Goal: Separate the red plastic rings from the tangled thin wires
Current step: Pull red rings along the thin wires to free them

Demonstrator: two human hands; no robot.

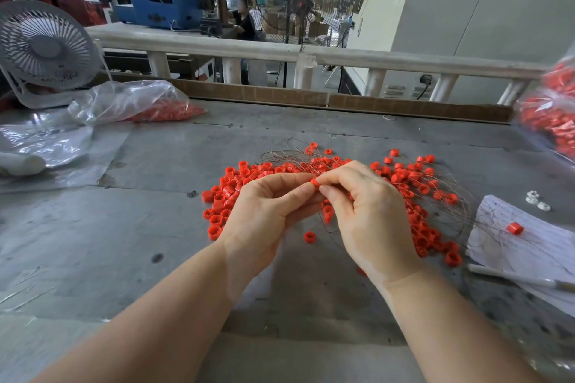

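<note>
Several red plastic rings [227, 193] lie heaped on the grey table [155, 165], and thin brownish wires [448, 211] run tangled through the rings on the right. Above the middle of the heap, my left hand [264, 214] and my right hand [370, 211] meet fingertip to fingertip. Between them they pinch one red ring [315, 182]. A loose ring [309, 237] sits on the table just under my hands. Another ring [515, 228] rests on a sheet of paper to the right.
A clear bag of red rings [161, 110] lies at the back left beside a white desk fan [43, 50]. Another bag of rings [550, 115] sits at the right edge. Handwritten paper [529, 246], a pen [522, 280] and small white parts [536, 200] occupy the right side.
</note>
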